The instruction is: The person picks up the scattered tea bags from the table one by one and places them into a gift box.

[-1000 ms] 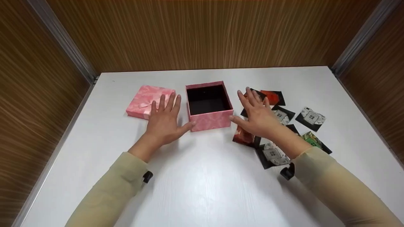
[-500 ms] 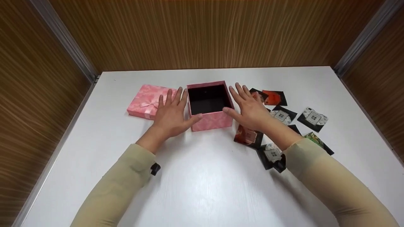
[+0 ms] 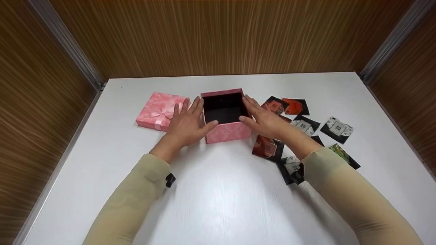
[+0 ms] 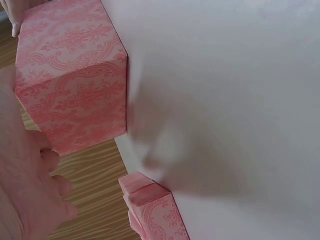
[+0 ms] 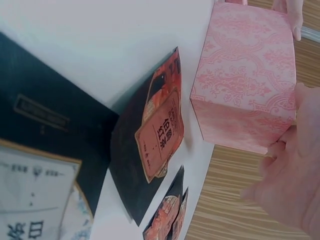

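A pink patterned box (image 3: 228,132) with a black inside stands uncovered near the middle of the white table. My left hand (image 3: 185,127) lies along its left side, fingers straight, thumb at the front left corner. On the opposite side, my right hand (image 3: 267,124) has straight fingers along the right wall and its thumb at the front right corner. Both thumbs appear to touch the box; exact finger contact is hard to tell. Left of the box rests its pink lid (image 3: 155,112) with a ribbon bow, partly behind my left fingers.
Several flat packets lie scattered to the right, among them a red and black packet (image 3: 267,148), a white and black packet (image 3: 337,129) and a green one (image 3: 340,153). My right forearm covers some. A wood-grain panel (image 3: 218,37) rises behind the table (image 3: 218,204).
Both hands have come inward to the box's sides, the right moving left off the packets and the left moving right. Box and lid stay in place.
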Tool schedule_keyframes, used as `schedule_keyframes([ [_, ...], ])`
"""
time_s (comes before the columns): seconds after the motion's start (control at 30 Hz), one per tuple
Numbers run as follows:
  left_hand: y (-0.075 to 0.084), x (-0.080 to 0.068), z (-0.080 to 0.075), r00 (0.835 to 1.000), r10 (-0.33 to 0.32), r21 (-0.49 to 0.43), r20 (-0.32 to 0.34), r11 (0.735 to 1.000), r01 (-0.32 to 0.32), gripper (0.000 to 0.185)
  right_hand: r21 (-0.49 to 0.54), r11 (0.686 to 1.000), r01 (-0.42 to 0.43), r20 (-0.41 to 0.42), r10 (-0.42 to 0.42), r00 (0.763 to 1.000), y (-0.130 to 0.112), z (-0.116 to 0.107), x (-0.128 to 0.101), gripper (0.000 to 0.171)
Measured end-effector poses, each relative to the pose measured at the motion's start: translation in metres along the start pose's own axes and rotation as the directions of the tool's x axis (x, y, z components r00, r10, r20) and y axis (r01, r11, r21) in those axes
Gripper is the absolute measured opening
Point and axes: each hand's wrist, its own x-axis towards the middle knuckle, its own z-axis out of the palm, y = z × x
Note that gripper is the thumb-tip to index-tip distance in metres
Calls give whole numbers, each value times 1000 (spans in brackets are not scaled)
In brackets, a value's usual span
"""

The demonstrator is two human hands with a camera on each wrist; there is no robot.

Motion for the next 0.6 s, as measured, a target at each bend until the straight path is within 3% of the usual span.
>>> schedule_keyframes([
  [0.6,-1,-8,-5,998,51,45,23,998,-52,103,-30,1000,-1,-7,1,1000,-7,7,-14,79],
])
